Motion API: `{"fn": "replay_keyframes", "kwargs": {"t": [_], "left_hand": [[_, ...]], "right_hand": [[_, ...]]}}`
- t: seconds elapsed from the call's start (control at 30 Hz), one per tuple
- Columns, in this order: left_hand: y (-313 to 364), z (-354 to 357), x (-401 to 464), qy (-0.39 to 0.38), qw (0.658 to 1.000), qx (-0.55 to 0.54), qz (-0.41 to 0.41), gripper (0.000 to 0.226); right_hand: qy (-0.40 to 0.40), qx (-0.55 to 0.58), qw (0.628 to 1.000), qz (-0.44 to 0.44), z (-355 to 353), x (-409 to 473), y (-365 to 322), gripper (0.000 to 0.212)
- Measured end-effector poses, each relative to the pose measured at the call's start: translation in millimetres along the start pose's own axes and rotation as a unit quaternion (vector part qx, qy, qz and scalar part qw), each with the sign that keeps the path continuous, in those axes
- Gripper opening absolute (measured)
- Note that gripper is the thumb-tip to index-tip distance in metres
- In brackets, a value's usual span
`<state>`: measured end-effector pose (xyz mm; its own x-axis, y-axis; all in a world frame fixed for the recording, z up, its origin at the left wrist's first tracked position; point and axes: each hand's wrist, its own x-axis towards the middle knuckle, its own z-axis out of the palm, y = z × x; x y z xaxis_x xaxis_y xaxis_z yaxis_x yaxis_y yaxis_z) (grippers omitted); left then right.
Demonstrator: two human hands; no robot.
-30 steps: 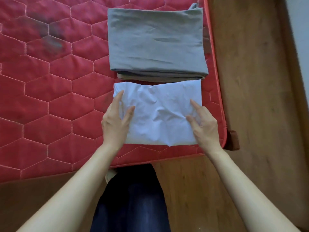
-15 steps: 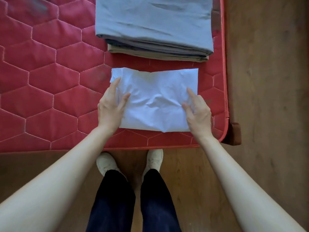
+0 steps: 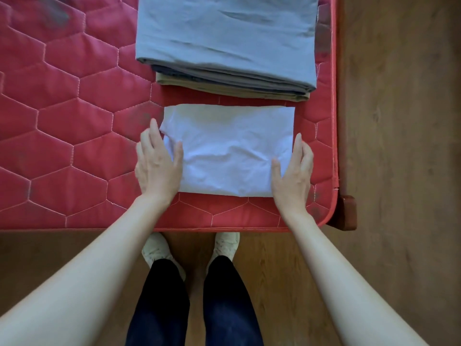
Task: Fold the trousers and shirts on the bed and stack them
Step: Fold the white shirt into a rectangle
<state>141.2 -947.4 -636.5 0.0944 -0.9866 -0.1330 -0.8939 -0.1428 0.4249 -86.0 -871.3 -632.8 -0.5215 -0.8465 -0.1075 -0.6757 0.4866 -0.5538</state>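
White folded cotton shirt lying done; both hands cupping its sides, fingers straight, flat. Going next onto grey folded pile.

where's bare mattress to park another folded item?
Free: the broad quilted red mattress left of the left hand and the folded grey-and-tan stack. Crowded: the right side, where the folded white shirt, flanked by both hands (right hand), leaves thin strips toward the stack and the mattress edges.

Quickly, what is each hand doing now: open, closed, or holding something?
Left hand: open, fingers straight at the white shirt's left edge.
Right hand: open, at its right edge.
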Motion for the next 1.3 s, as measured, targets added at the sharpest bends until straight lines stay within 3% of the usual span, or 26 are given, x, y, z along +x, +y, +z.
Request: {"fn": "replay_keyframes", "kwargs": {"t": [0.1, 0.17, 0.23, 0.37, 0.43, 0.57, 0.83, 1.1, 1.2, 1.3], "left_hand": [[15, -1, -6, 0.068, 0.988, 0.026, 0.139, 0.055], [29, 8, -7, 0.052, 0.967, 0.034, 0.247, 0.052], [43, 22, -3, 0.021, 0.954, 0.055, 0.295, 0.050], [36, 49, 23, -0.062, 0.955, 0.144, 0.252, 0.052], [23, 56, 34, -0.075, 0.952, 0.163, 0.247, 0.056], [10, 58, 39, -0.031, 0.970, 0.140, 0.197, 0.054], [6, 62, 43, -0.057, 0.978, 0.104, 0.172, 0.059], [8, 31, 55, -0.146, 0.965, 0.109, 0.189, 0.059], [-1, -7, 58, -0.115, 0.959, 0.134, 0.222, 0.055], [-35, -52, 45, -0.044, 0.977, 0.092, 0.187, 0.051]], "right_hand": [[0.048, -0.051, 0.993, -0.094, 8, -2, -19, 0.055], [0.018, -0.091, 0.982, -0.165, 22, 2, -39, 0.050], [-0.022, -0.136, 0.969, -0.207, 41, 12, -60, 0.048], [-0.124, -0.260, 0.934, -0.212, 68, 42, -51, 0.051], [-0.120, -0.276, 0.934, -0.194, 70, 46, -28, 0.054], [-0.057, -0.231, 0.965, -0.112, 63, 34, -8, 0.058], [-0.049, -0.214, 0.972, -0.080, 67, 37, -5, 0.061], [-0.164, -0.293, 0.940, -0.051, 44, 43, -31, 0.063], [-0.159, -0.300, 0.938, -0.063, 32, 39, -68, 0.054], [-0.141, -0.243, 0.948, -0.150, 30, 17, -120, 0.041]]}}
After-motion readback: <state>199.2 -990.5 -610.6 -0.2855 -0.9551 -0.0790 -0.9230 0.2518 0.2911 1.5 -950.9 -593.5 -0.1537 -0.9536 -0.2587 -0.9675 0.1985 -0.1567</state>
